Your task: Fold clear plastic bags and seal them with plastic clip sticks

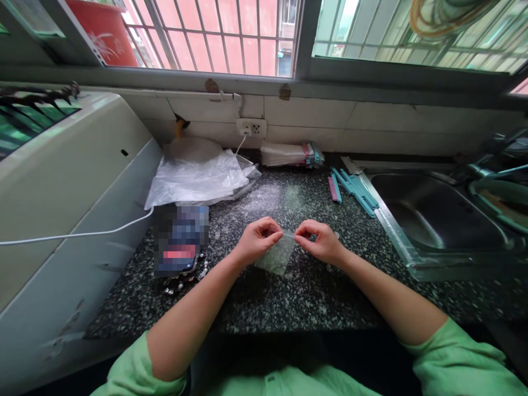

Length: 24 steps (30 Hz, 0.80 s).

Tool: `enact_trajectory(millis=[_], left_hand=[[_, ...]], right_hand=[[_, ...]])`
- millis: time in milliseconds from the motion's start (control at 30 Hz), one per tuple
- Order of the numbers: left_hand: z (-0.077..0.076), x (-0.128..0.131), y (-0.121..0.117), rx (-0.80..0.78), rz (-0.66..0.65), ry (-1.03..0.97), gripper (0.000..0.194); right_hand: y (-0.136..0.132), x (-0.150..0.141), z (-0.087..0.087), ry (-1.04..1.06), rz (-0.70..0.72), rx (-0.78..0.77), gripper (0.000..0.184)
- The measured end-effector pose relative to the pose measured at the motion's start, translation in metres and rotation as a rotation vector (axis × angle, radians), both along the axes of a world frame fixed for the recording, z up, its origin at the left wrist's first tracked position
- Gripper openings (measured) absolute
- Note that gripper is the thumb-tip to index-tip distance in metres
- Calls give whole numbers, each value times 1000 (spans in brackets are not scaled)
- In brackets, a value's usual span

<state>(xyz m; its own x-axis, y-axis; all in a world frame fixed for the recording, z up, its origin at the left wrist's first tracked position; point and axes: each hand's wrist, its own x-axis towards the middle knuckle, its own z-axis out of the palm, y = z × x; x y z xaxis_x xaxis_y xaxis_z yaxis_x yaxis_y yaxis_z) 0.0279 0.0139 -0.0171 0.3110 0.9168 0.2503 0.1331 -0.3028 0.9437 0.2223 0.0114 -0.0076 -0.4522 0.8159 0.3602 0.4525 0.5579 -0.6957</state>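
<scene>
A small clear plastic bag (275, 257) hangs between my hands over the speckled dark countertop (313, 297). My left hand (260, 240) pinches the left end of its top edge between thumb and finger. At the other end of that edge, my right hand (318, 240) is closed in a similar pinch. Through the bag the counter's pattern shows, and I cannot tell whether anything is inside. Beyond my right hand lie loose teal sealing strips (357, 191) and a pink one (332, 188).
Clear plastic bags (202, 179) are piled at the back left. A bundle of packed bags with pink and teal ends (289, 154) lies by the wall below a socket (252, 128). A phone (181, 242) rests at left, a metal sink (437, 209) at right. A white cable (82, 236) crosses the left side.
</scene>
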Motion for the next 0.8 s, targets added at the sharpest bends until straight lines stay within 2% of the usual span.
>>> enact_trajectory(millis=[233, 433, 600, 800], left_hand=[[0, 1, 0, -13, 1, 5, 20], [0, 2, -1, -116, -11, -10, 18], [0, 3, -2, -86, 0, 20, 15], [1, 3, -1, -60, -10, 40, 15]], right_hand=[[2, 0, -4, -13, 7, 75, 12], [2, 0, -5, -29, 7, 101, 12], [1, -1, -6, -43, 22, 115, 13], [0, -1, -4, -25, 25, 57, 9]])
